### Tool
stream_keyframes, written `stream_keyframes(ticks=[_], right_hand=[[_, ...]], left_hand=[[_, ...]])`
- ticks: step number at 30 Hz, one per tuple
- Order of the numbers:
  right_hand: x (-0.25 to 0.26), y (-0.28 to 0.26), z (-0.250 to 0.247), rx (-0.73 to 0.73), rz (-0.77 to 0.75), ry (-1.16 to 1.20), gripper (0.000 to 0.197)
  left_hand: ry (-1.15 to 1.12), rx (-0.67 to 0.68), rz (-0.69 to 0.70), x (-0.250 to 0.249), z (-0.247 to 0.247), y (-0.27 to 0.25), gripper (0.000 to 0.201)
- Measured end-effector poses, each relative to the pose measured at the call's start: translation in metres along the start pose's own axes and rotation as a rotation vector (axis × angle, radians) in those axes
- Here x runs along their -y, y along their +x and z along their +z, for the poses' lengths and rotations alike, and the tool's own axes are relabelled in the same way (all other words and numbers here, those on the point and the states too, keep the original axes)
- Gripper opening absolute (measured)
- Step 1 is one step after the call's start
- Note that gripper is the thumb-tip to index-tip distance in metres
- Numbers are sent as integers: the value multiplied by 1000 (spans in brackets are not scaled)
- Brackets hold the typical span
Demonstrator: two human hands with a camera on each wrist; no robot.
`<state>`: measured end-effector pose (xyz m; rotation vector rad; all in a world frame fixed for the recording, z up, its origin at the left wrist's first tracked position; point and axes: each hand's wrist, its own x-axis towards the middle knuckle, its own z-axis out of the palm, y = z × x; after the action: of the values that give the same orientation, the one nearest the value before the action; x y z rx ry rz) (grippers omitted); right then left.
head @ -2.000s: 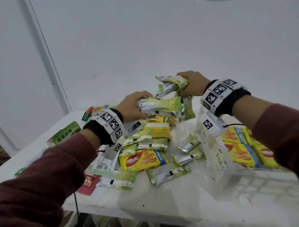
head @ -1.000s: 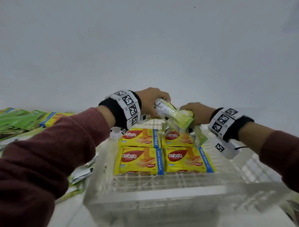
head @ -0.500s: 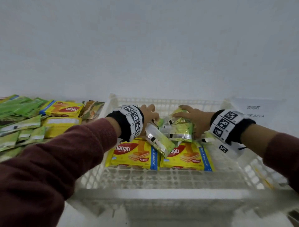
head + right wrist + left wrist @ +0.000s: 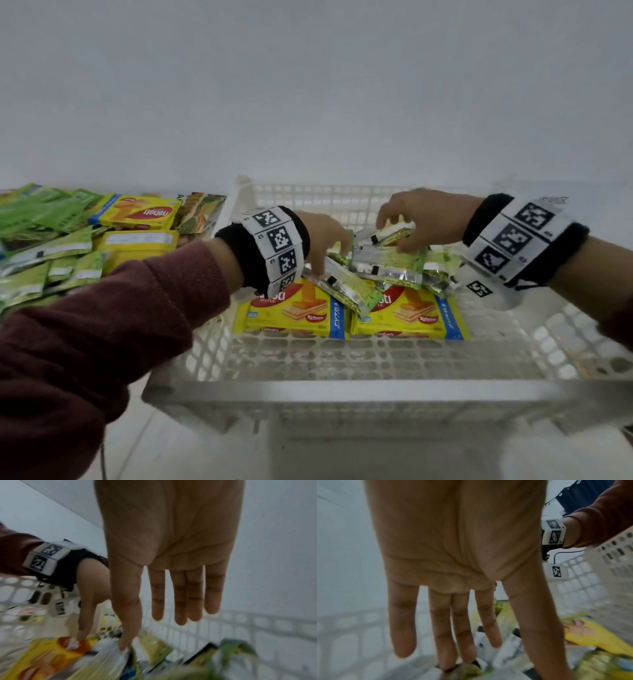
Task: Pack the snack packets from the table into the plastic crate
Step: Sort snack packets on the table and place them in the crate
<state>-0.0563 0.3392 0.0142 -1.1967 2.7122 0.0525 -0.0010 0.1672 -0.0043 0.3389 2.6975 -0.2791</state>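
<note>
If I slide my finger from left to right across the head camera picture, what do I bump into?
Heap of green snack packets on the table → upside-down yellow nabati wafer pack → left hand → silver-green packets in the white plastic crate → right hand.

Table surface with crate and loose snack packets.

The white table (image 4: pixel 144 442) carries a white perforated plastic crate (image 4: pixel 342 390), standing upright directly on it, below and around both hands. To the outer side of the left hand (image 4: pixel 323 236), beside the crate's left wall, a spread of snack packets lies on the table: green sachets (image 4: pixel 41 219) overlapping one another furthest from the hand, a yellow "nabati" wafer packet (image 4: pixel 137 212) nearer it, a second yellow packet (image 4: pixel 137 240) just in front of that one, and a brown-green packet (image 4: pixel 202 212) touching or just beside the crate wall. Packets partly overlap; the exact count cannot be told.
</note>
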Motion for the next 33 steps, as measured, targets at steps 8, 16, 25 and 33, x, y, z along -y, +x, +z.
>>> stream_keyframes(ticks=[8,16,25,33], right_hand=[[2,-11,40,270,-90,-505,82],[-13,-5,26,-43,-142,11,34],[-16,-22,-30,-168,-180,452,18],[29,-31,1,543,-269,115,24]], left_hand=[[305,57,36,-26,24,12,62],[187,-34,42,-22,20,5,28],[-469,-285,-34,6,-8,-28,15],[-606,-206,-69,6,-16,-47,37]])
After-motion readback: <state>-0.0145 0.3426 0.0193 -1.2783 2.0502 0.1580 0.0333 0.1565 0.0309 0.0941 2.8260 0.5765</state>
